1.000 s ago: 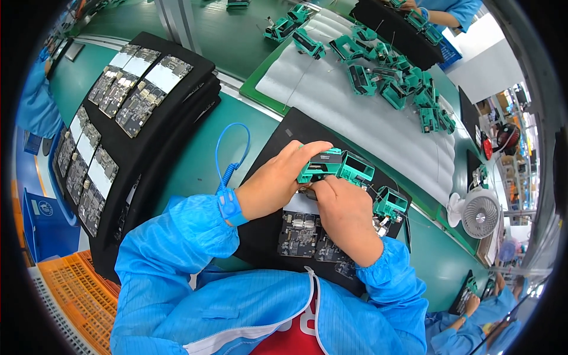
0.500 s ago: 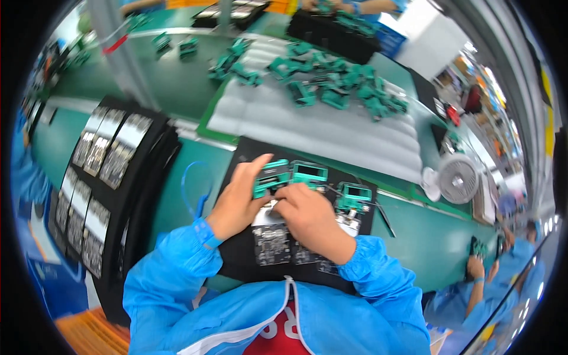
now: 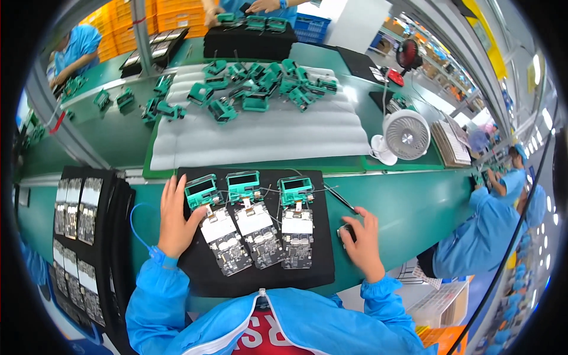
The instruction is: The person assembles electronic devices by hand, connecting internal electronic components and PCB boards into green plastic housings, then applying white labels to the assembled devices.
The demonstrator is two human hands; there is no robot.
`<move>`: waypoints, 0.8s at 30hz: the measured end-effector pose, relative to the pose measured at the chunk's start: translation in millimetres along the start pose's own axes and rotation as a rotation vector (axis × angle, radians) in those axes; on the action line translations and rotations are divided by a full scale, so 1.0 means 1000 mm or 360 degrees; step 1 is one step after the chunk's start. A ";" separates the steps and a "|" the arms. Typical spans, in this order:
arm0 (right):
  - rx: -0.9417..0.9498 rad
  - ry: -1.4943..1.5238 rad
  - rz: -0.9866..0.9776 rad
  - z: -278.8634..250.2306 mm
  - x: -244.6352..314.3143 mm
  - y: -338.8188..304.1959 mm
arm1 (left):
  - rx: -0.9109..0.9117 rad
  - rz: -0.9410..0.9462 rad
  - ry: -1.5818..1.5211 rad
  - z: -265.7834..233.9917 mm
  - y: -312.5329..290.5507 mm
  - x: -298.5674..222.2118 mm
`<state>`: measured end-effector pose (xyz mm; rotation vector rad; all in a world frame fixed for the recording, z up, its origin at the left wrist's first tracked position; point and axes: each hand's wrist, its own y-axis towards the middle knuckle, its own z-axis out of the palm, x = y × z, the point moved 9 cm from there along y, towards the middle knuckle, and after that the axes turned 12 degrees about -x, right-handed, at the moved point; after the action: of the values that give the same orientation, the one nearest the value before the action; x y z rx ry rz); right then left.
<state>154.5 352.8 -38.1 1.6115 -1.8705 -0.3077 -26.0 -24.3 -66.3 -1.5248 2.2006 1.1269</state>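
On a black foam mat (image 3: 319, 248) lie three circuit boards in a row, each joined at its top to a green plastic frame. My left hand (image 3: 176, 220) rests at the mat's left edge, fingers stretched out beside the leftmost green frame (image 3: 201, 190), the thumb at the top of its board (image 3: 228, 251). The middle board (image 3: 260, 242) and the right board (image 3: 297, 251) lie untouched. Right of the mat, my right hand (image 3: 364, 245) is curled round a small dark object (image 3: 348, 232), mostly hidden by the fingers. Tweezers (image 3: 340, 198) lie just beyond that hand.
A stack of black trays (image 3: 106, 189) with several boards stands at left. Beyond the mat, green frames (image 3: 254, 89) are heaped on a padded white sheet (image 3: 254, 142). A white fan (image 3: 407, 135) stands at right. Other people work across the bench and at far right.
My right hand has left the boards and moved right, off the mat, to the small dark object. My left hand stays by the leftmost frame, now lower. The view has shifted.
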 end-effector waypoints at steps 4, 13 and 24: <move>0.0145 0.0051 -0.0045 0.014 0.025 -0.030 | 0.0120 -0.0192 -0.0249 0.006 -0.006 0.013; 0.0209 0.1288 0.0941 0.027 0.019 -0.055 | -0.0281 -0.0786 -0.1569 -0.019 -0.018 0.045; 0.0024 0.3104 0.1549 0.040 0.042 -0.074 | -0.0288 -0.0900 -0.1816 -0.028 -0.005 0.014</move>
<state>188.0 288.1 -97.1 0.2113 -0.6942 1.2292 -21.6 -54.5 -57.4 -0.9943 0.8730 1.4610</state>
